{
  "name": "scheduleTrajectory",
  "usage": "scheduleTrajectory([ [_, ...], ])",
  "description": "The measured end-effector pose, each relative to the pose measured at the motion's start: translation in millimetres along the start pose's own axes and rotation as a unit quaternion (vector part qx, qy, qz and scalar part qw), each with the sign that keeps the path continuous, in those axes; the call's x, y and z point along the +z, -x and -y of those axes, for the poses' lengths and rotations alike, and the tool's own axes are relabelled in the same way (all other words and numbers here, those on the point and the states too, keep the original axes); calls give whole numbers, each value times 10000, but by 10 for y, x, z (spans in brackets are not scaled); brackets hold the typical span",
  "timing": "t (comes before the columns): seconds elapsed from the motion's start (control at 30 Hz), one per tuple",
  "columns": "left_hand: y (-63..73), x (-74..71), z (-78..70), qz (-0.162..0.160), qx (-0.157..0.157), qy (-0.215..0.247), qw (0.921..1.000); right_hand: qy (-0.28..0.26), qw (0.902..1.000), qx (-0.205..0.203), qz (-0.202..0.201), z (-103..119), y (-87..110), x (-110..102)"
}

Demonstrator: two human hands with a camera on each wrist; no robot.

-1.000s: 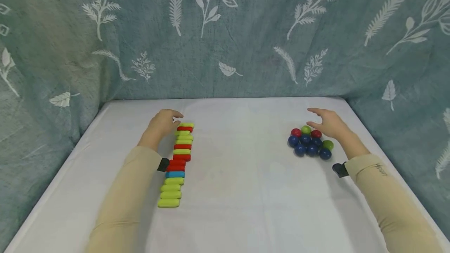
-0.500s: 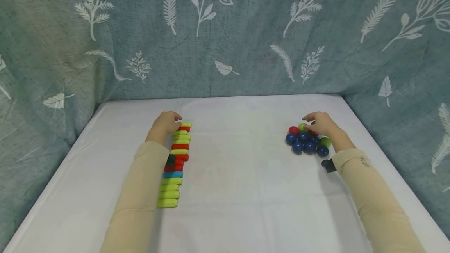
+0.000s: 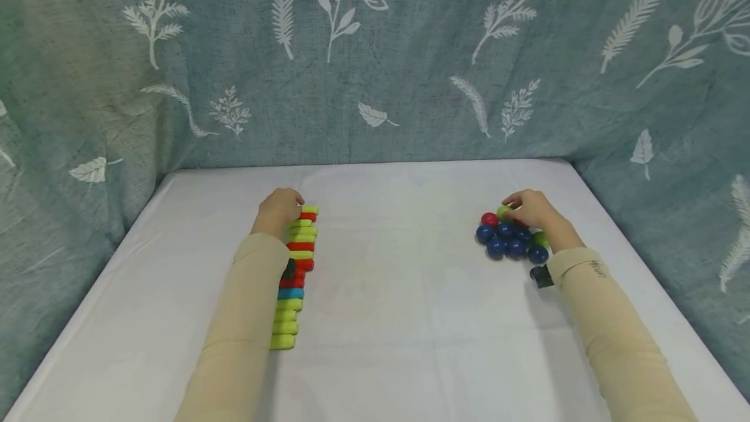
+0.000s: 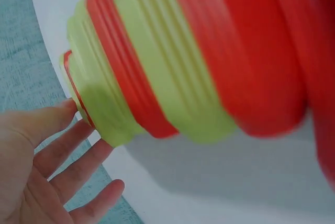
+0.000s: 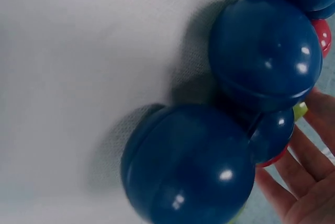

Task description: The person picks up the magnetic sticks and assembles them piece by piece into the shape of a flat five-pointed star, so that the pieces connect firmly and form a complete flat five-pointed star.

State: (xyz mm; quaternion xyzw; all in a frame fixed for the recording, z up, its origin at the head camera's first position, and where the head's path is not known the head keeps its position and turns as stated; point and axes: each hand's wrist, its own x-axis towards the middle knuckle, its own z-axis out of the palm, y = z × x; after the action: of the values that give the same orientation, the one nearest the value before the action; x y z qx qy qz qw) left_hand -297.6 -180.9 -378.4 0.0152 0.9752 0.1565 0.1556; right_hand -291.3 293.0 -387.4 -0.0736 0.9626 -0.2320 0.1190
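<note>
My left hand [image 3: 280,210] is at the far end of a row of ridged plastic sticks, with thumb and fingers pinching the end of the farthest yellow-green stick [image 3: 310,210]. In the left wrist view, the thumb and fingertips of the left hand [image 4: 42,156] meet at that far end, and the little finger sticks out free. A red stick [image 4: 128,56] lies nearer. Over a cluster of glossy balls, my right hand [image 3: 536,208] pinches a light green ball [image 3: 502,211] at the back. Blue balls [image 5: 264,51] hide most of that grip from the right wrist camera.
A blue stick [image 3: 291,293] lies midway along the row, with yellow-green sticks [image 3: 284,341] at the near end. A red ball [image 3: 489,219] and a darker green ball [image 3: 540,239] border the blue ones. White cloth [image 3: 381,292] covers the table; a leaf-patterned curtain [image 3: 375,57] hangs behind.
The right hand has moved down and left onto the light green ball, its fingers closing. The left hand has lowered slightly and closed on the farthest stick. The view has shifted slightly.
</note>
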Motion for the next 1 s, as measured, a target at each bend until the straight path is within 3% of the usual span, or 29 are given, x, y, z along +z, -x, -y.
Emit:
scheduleTrajectory([
  [0.23,-32,-32,-117,112,26,-108,9999,-66,9999,116,-63,61,-49,-9],
  [0.63,-113,7,-186,103,8,-384,9992,98,9997,228,-67,257,-170,11],
  [0.87,-186,56,-309,-25,444,-1076,9932,208,9996,157,-54,360,-266,45],
  [1.0,-189,105,-436,-53,625,-1214,9906,213,9996,155,82,448,-331,86],
])
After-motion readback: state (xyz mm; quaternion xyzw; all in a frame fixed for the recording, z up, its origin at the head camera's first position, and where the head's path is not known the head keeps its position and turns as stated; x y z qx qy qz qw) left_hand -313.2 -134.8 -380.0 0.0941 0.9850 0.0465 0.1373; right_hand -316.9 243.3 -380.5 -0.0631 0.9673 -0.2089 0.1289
